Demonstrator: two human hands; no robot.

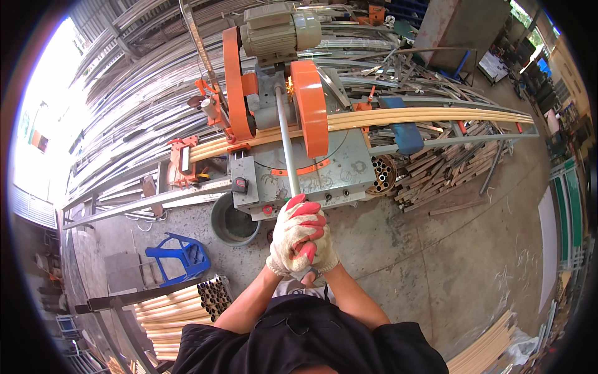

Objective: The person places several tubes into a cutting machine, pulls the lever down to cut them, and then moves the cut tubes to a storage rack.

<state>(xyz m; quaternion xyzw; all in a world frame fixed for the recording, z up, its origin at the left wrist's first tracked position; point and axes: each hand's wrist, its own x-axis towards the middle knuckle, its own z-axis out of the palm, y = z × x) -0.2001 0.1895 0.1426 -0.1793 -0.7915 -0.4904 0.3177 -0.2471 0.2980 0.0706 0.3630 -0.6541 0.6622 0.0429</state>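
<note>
Both my hands wear white work gloves with red palms and fingers. My left hand (289,240) and my right hand (325,250) are clasped together, closed round the end of a long grey lever handle (287,134). The handle runs up to a cut-off saw with an orange blade guard (309,103), an orange belt cover (235,81) and a grey motor (269,34). Small sparks (290,86) show beside the guard. Several beige tubes (430,117) lie side by side across the saw table (336,174), under the guard. The blade itself is hidden.
A tape measure (240,185) lies on the machine's left edge. Below stand a dark tub (232,224) and a blue plastic stool (179,257). Cut tubes (171,315) are stacked at lower left. A pile of offcuts (448,162) lies right of the saw; long metal stock (143,93) fills the back.
</note>
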